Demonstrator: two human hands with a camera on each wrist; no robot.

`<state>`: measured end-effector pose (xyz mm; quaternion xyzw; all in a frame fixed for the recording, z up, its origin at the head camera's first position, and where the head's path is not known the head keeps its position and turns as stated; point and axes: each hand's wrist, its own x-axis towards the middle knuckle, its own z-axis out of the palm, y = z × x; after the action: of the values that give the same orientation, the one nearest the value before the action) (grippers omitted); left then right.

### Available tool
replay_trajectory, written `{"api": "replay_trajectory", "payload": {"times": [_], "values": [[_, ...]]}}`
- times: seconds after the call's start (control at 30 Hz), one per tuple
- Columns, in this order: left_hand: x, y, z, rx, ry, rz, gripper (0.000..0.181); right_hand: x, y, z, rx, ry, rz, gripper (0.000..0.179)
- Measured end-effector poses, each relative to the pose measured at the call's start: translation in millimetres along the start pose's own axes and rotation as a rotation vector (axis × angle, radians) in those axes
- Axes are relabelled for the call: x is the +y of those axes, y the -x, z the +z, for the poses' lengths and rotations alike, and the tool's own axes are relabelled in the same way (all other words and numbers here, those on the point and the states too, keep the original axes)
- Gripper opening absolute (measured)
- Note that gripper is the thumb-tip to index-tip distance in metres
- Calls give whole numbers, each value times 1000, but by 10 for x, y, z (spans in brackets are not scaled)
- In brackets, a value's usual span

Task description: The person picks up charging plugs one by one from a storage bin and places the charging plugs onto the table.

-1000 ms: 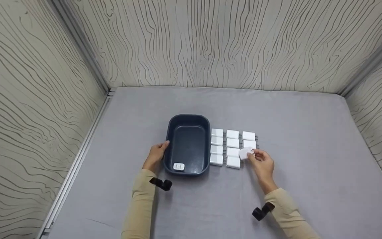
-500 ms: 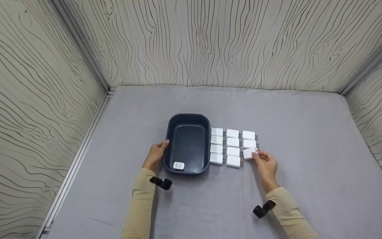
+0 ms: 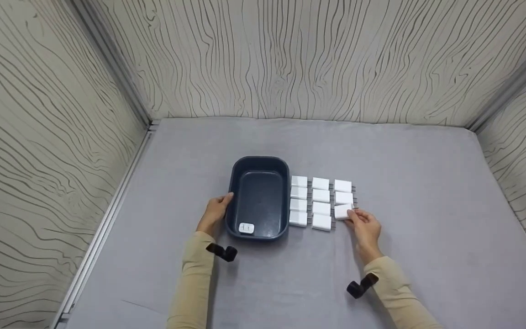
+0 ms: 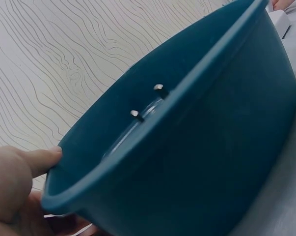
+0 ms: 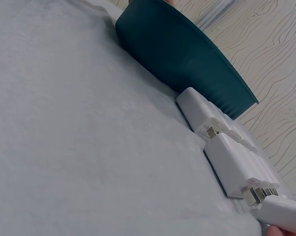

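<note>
My left hand (image 3: 214,213) grips the left rim of a dark blue plastic basin (image 3: 286,201); in the left wrist view its thumb (image 4: 44,160) lies over the rim, with the fingers around the outer wall. One white plug charger (image 3: 246,228) stands in the basin's near left corner, prongs up. Right of the basin, my right hand (image 3: 366,230) pinches another white charger (image 3: 343,212) at its right end, at the near end of the third column. The right wrist view catches this charger (image 5: 281,214) at its lower right corner, with only some fingertips visible.
Two full columns of white chargers, such as one near charger (image 3: 321,222), lie between basin and right hand, prongs pointing right. Two more chargers (image 3: 344,198) lie just beyond the held one. Grey cloth (image 3: 263,283) covers the table; patterned walls (image 3: 263,59) enclose it.
My right hand has moved the pinched charger slightly right and toward me, turning it straighter into line with the third column. The left hand and basin have stayed in place.
</note>
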<state>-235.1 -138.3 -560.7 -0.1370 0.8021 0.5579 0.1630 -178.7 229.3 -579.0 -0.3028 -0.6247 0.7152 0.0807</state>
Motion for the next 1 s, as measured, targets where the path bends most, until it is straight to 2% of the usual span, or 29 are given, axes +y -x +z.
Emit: {"api": "replay_trajectory", "payload": {"times": [0.2, 0.4, 0.47, 0.6, 0.7, 0.87, 1.0], "values": [[-8, -1, 4, -1, 4, -2, 56, -5, -19, -25, -17, 5, 24, 21], [2, 7, 9, 3, 23, -9, 55, -73, -47, -105, -79, 77, 56, 19], [7, 11, 9, 5, 18, -5, 55, -91, -62, -131, -97, 130, 49, 20], [9, 6, 9, 8, 21, -5, 56, -124, -98, -174, -118, 306, 7, 29], [4, -8, 19, 7, 61, -25, 56, -144, -125, -202, -130, 432, -14, 37], [5, -17, 38, 5, 134, -66, 56, -157, -139, -218, -134, 523, -19, 42], [10, -13, 40, 5, 142, -76, 56, -154, -141, -208, -122, 550, -30, 41]]}}
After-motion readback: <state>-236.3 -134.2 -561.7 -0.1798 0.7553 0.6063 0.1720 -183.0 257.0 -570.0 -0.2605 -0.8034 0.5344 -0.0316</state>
